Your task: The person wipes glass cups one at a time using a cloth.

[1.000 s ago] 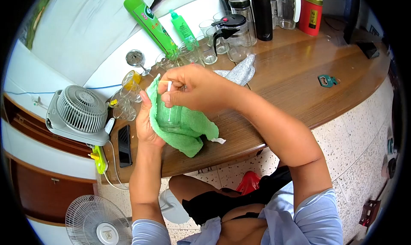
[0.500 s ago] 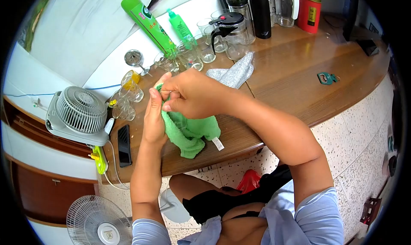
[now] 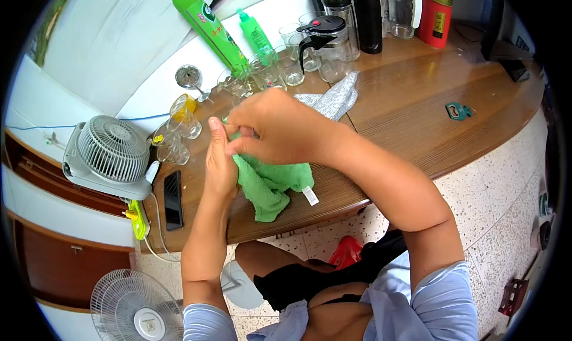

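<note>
A green cloth (image 3: 268, 189) with a white tag hangs from my two hands above the near edge of the wooden table. My left hand (image 3: 220, 159) is closed round its upper left part, thumb pointing up. Against the top of the cloth, my right hand (image 3: 271, 126) is curled with fingers bent inward, its back hiding most of what it grips. Whether anything sits inside the cloth's folds, I cannot tell. Just beyond my right hand lies a crumpled grey cloth (image 3: 333, 100).
Several drinking glasses (image 3: 268, 73), a black-lidded glass pitcher (image 3: 333, 58) and a green bottle (image 3: 211, 34) stand at the back. A phone (image 3: 173, 201) and a small fan (image 3: 113, 156) are on the left. A teal bottle opener (image 3: 457, 110) lies right; a red tin (image 3: 435, 19) stands behind.
The right hand has turned slightly over the top of the cloth, now covering more of it. The cloth's lower end has shifted a little to the right.
</note>
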Motion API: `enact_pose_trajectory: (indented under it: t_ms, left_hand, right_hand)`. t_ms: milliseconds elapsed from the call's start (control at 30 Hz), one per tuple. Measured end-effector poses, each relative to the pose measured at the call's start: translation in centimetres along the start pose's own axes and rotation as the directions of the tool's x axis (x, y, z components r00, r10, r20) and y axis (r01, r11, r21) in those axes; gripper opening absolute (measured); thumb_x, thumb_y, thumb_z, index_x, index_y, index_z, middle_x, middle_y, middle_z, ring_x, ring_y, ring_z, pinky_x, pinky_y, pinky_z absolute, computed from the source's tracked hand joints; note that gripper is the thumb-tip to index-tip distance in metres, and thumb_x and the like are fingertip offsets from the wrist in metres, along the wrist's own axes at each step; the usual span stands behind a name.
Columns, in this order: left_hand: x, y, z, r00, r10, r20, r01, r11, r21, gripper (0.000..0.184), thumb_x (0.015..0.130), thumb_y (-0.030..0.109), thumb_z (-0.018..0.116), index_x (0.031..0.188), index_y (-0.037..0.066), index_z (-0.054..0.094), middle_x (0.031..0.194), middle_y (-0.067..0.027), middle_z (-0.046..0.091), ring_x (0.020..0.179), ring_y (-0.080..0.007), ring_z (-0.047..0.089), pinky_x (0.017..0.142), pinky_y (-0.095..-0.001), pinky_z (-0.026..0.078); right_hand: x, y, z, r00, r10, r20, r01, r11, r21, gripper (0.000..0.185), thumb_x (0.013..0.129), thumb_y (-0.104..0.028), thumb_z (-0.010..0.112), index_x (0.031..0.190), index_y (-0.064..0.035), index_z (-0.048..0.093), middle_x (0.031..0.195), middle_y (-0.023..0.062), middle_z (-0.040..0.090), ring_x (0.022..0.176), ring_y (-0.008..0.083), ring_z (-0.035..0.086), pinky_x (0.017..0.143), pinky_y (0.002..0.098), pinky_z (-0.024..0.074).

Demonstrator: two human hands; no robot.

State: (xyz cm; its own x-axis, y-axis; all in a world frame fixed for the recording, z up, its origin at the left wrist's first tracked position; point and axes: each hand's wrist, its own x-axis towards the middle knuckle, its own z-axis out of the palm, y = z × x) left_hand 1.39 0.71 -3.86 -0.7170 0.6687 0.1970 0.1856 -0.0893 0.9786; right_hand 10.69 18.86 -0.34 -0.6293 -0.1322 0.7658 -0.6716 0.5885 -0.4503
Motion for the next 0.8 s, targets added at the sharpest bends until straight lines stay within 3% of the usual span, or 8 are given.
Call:
enact_pose_trajectory:
  t_ms: [67, 167, 233, 267, 333, 533, 700, 800]
  left_hand:
    - [-0.1, 0.1, -0.2, 0.995, -0.094, 0.013, 0.095, 0.989, -0.113, 0.07, 0.112, 0.063, 0.036, 0.136, 0.002, 0.062, 0.126, -0.0124, 0.069, 0.12, -0.0224, 0.066, 0.1, -0.0377, 0.055]
    - [-0.9, 2.0, 1.5, 0.976, -0.192, -0.101, 0.169, 0.966, -0.196, 0.065, 0.113, 0.057, 0.038, 0.139, 0.001, 0.06, 0.129, -0.0144, 0.07, 0.121, -0.0245, 0.067, 0.104, -0.0397, 0.053]
    - [-0.8, 2.6, 2.1, 0.973, -0.225, -0.044, 0.194, 0.911, -0.365, 0.065, 0.112, 0.055, 0.038, 0.141, 0.001, 0.059, 0.133, -0.0157, 0.07, 0.121, -0.0263, 0.067, 0.106, -0.0412, 0.053]
    - [-0.7, 2.7, 2.2, 0.971, -0.238, -0.015, 0.207, 0.872, -0.443, 0.065, 0.112, 0.055, 0.038, 0.142, 0.001, 0.059, 0.135, -0.0163, 0.07, 0.121, -0.0271, 0.068, 0.106, -0.042, 0.053]
    - [-0.5, 2.5, 2.0, 0.973, -0.228, -0.032, 0.194, 0.887, -0.419, 0.07, 0.112, 0.056, 0.036, 0.143, -0.002, 0.058, 0.136, -0.02, 0.069, 0.121, -0.0287, 0.068, 0.107, -0.0424, 0.054]
    - [0.0, 1.6, 0.8, 0.97, -0.24, 0.048, 0.236, 0.862, -0.449, 0.07, 0.111, 0.058, 0.034, 0.147, 0.003, 0.056, 0.142, -0.0181, 0.067, 0.124, -0.0286, 0.067, 0.108, -0.0439, 0.053]
    - [-0.6, 1.9, 2.5, 0.991, -0.13, -0.036, 0.115, 0.955, -0.274, 0.078, 0.11, 0.069, 0.029, 0.146, 0.005, 0.055, 0.137, -0.0148, 0.067, 0.121, -0.0256, 0.067, 0.106, -0.0414, 0.054]
    - [-0.6, 1.5, 2.5, 0.999, -0.009, 0.037, 0.015, 0.985, -0.174, 0.081, 0.109, 0.072, 0.026, 0.147, 0.004, 0.053, 0.131, -0.0131, 0.067, 0.123, -0.0241, 0.067, 0.104, -0.0395, 0.056]
  right_hand:
    - [-0.3, -0.4, 0.8, 0.998, 0.016, 0.063, -0.012, 0.998, -0.056, 0.036, 0.092, -0.034, 0.08, 0.083, -0.0009, 0.068, 0.069, 0.0148, 0.066, 0.067, 0.0346, 0.068, 0.066, 0.0429, 0.0546]
    - [-0.7, -0.9, 1.8, 0.984, 0.049, 0.174, -0.021, 0.987, -0.156, 0.046, 0.095, -0.043, 0.074, 0.078, -0.0008, 0.065, 0.069, 0.0167, 0.065, 0.068, 0.0398, 0.067, 0.069, 0.0471, 0.0552]
    - [-0.8, -1.0, 2.1, 0.958, 0.068, 0.28, -0.009, 0.978, -0.21, 0.05, 0.097, -0.047, 0.071, 0.078, -0.001, 0.064, 0.07, 0.0182, 0.066, 0.07, 0.0427, 0.067, 0.071, 0.0497, 0.0551]
    - [-0.9, -1.0, 2.4, 0.961, 0.043, 0.272, 0.019, 0.975, -0.22, 0.046, 0.096, -0.043, 0.072, 0.078, -0.0012, 0.064, 0.07, 0.0187, 0.066, 0.07, 0.0433, 0.067, 0.071, 0.0496, 0.0554]
    - [-1.2, -1.0, 2.9, 0.966, -0.009, 0.26, 0.074, 0.968, -0.24, 0.039, 0.096, -0.036, 0.074, 0.08, -0.0017, 0.065, 0.07, 0.0198, 0.065, 0.072, 0.0445, 0.067, 0.073, 0.0495, 0.0559]
    - [-0.9, -1.5, 0.9, 0.847, 0.179, 0.501, -0.185, 0.982, -0.037, 0.013, 0.091, -0.012, 0.074, 0.086, -0.0018, 0.067, 0.072, 0.0221, 0.067, 0.076, 0.0456, 0.07, 0.074, 0.0509, 0.0553]
    - [-0.3, -0.7, 0.4, 0.973, 0.079, 0.218, -0.065, 0.995, -0.073, 0.013, 0.09, -0.012, 0.074, 0.087, -0.0008, 0.067, 0.073, 0.0228, 0.068, 0.072, 0.0448, 0.069, 0.072, 0.0486, 0.0558]
    - [0.2, -0.9, -1.1, 0.996, 0.065, 0.063, -0.058, 0.992, -0.109, 0.014, 0.09, -0.012, 0.073, 0.086, -0.0005, 0.067, 0.074, 0.0222, 0.069, 0.071, 0.0444, 0.069, 0.07, 0.0474, 0.0567]
